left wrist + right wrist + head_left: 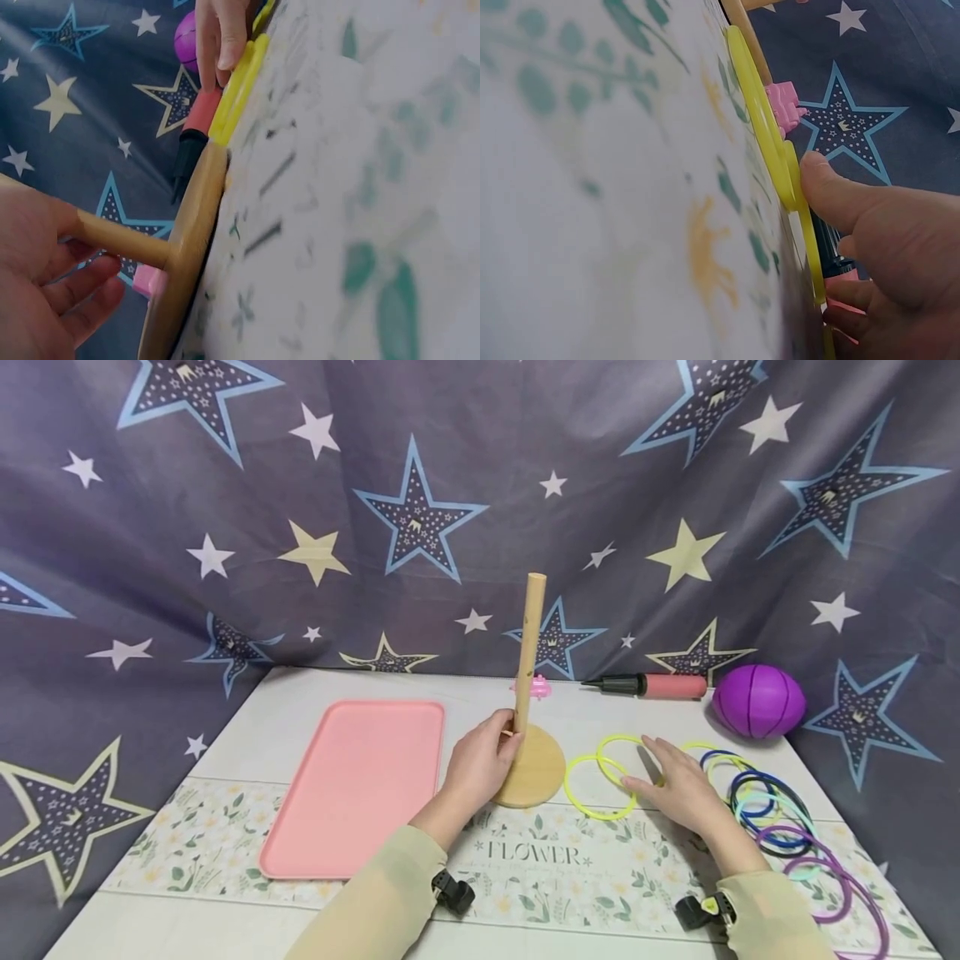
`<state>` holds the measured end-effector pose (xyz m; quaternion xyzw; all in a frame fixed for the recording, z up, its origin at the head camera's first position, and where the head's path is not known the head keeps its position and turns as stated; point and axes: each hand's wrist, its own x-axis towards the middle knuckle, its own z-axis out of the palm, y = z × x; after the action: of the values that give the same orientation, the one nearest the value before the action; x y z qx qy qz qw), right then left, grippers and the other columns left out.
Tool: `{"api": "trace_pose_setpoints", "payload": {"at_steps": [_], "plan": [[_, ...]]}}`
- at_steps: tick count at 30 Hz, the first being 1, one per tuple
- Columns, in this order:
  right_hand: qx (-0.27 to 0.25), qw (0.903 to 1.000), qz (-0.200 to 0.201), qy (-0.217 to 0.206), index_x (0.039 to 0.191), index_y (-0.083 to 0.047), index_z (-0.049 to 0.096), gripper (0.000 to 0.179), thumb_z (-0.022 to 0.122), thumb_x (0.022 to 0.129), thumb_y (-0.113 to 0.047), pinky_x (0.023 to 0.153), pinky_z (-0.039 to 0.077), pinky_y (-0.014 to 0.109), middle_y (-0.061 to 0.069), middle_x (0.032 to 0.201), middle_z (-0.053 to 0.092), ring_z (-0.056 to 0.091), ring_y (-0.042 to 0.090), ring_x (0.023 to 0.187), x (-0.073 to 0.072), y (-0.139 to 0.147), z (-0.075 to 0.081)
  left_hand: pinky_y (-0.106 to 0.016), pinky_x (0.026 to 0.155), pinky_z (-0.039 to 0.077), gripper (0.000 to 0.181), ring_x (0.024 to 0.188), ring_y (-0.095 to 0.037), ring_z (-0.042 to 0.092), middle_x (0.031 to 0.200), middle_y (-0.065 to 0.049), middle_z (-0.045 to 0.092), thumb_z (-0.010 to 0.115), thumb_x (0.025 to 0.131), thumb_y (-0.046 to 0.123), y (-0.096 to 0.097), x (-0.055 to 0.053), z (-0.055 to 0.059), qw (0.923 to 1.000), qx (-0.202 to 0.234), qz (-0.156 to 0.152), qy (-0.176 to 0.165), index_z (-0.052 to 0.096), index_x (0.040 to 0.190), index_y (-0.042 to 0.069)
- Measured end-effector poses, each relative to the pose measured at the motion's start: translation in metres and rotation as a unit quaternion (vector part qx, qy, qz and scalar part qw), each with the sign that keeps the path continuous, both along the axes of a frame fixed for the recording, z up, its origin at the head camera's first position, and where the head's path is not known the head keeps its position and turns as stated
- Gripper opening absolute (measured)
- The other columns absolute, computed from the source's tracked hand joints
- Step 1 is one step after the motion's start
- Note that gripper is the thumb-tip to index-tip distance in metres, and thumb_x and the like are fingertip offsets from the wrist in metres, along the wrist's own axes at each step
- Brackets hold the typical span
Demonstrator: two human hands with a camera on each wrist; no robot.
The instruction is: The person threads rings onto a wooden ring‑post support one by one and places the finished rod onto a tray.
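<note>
My left hand grips a wooden post low down, thumb and fingers about it. The post stands upright on a round wooden base. Two yellow rings lie overlapping just right of that base, the nearer ring partly over the farther ring. Above the farther ring's right side is my right hand, thumb and fingers spread apart. In the right wrist view its thumb is at the yellow rim, and the fingertips are close beside the ring.
A pink tray lies left of the post. Behind stand a small pink toy, a red and black hand pump and a purple ball. Several blue, green, black and purple rings lie piled at the right. A star-patterned curtain hangs behind the table.
</note>
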<state>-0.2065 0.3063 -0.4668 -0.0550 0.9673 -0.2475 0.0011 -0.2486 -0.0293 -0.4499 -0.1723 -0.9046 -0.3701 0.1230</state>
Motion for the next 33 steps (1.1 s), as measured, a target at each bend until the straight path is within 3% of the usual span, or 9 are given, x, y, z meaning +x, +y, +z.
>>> {"api": "trace_pose_setpoints", "payload": {"at_steps": [7,12,17,24,29,33], "plan": [[-0.01,0.9999,0.007,-0.009,0.17,0.002,0.036,0.105,0.081,0.097,-0.06,0.115,0.03,0.087,0.042,0.169,0.028,0.027,0.068,0.151,0.001,0.001,0.003,-0.054,0.123,0.046,0.057,0.146,-0.035,0.057,0.158,-0.014,0.06,0.071,0.111,0.03,-0.012,0.008,-0.009,0.9974,-0.069,-0.017,0.009,0.056,0.16,0.005],[-0.013,0.9998,0.005,-0.016,0.17,0.002,0.036,0.109,0.084,0.095,-0.06,0.115,0.03,0.086,0.042,0.167,0.031,0.028,0.067,0.151,0.001,0.002,0.004,-0.059,0.131,0.031,0.069,0.158,-0.043,0.04,0.169,-0.021,0.047,0.07,0.111,0.034,-0.019,0.014,-0.016,0.9937,-0.109,-0.026,0.008,0.046,0.165,-0.002],[-0.016,0.9997,0.003,-0.016,0.169,0.004,0.036,0.109,0.086,0.094,-0.058,0.116,0.031,0.085,0.04,0.166,0.035,0.03,0.066,0.151,0.0,0.001,0.003,-0.059,0.133,0.025,0.077,0.162,-0.046,0.032,0.174,-0.025,0.037,0.066,0.112,0.04,-0.028,0.02,-0.019,0.9902,-0.135,-0.021,-0.026,0.039,0.168,-0.005],[-0.042,0.9989,0.001,-0.023,0.169,0.005,0.035,0.108,0.085,0.095,-0.056,0.119,0.03,0.082,0.039,0.168,0.035,0.029,0.064,0.153,0.001,0.002,0.005,-0.056,0.134,0.024,0.08,0.163,-0.044,0.031,0.174,-0.028,0.035,0.067,0.111,0.039,-0.041,0.025,-0.024,0.9867,-0.156,-0.02,-0.041,0.036,0.167,-0.008],[-0.04,0.9985,-0.017,-0.032,0.169,0.005,0.034,0.092,0.072,0.107,-0.05,0.121,0.028,0.081,0.04,0.168,0.033,0.028,0.063,0.154,-0.001,0.003,0.007,-0.057,0.135,0.021,0.079,0.163,-0.043,0.031,0.174,-0.025,0.036,0.066,0.112,0.042,-0.047,0.028,-0.025,0.9839,-0.172,-0.016,-0.047,0.037,0.168,-0.006],[-0.017,0.999,-0.036,-0.017,0.166,0.007,0.039,0.077,0.067,0.112,-0.039,0.12,0.031,0.079,0.04,0.163,0.04,0.035,0.062,0.149,-0.005,0.004,0.006,-0.056,0.136,0.017,0.08,0.164,-0.041,0.03,0.174,-0.023,0.038,0.064,0.112,0.047,-0.05,0.03,-0.024,0.9788,-0.197,-0.02,-0.052,0.039,0.168,-0.004]]}}
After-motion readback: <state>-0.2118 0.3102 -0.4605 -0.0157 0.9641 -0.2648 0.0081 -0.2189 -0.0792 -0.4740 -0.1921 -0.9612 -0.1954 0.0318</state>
